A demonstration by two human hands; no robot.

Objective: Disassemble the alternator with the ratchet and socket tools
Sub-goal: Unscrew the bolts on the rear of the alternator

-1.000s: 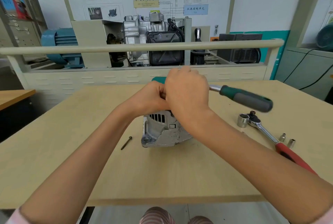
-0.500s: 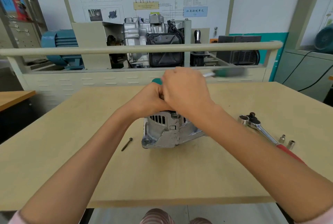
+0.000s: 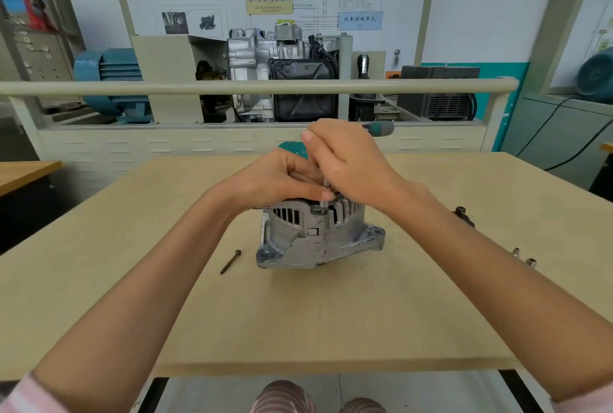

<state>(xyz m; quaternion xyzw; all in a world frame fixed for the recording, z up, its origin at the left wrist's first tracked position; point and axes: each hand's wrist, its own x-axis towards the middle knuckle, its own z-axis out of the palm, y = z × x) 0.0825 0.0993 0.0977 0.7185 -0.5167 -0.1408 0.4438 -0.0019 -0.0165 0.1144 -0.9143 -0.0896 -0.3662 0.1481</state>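
A silver alternator [image 3: 318, 240] stands in the middle of the wooden table [image 3: 298, 323]. My right hand [image 3: 348, 163] grips the head end of a green-handled ratchet [image 3: 379, 128], whose handle points away behind the hand. A thin socket extension [image 3: 324, 202] runs down from the hand onto the alternator's top. My left hand [image 3: 282, 180] rests on the alternator's top, its fingers curled at the extension. A teal object [image 3: 292, 148] shows behind the hands.
A long dark bolt [image 3: 230, 261] lies on the table left of the alternator. To the right, partly hidden by my right forearm, are the head of a second ratchet [image 3: 464, 215] and two small sockets [image 3: 524, 256]. A training stand with an engine [image 3: 282, 74] rises behind the table.
The green ratchet handle has swung from pointing right to pointing away from me behind my right hand. The alternator has turned slightly, showing its right mounting ear.
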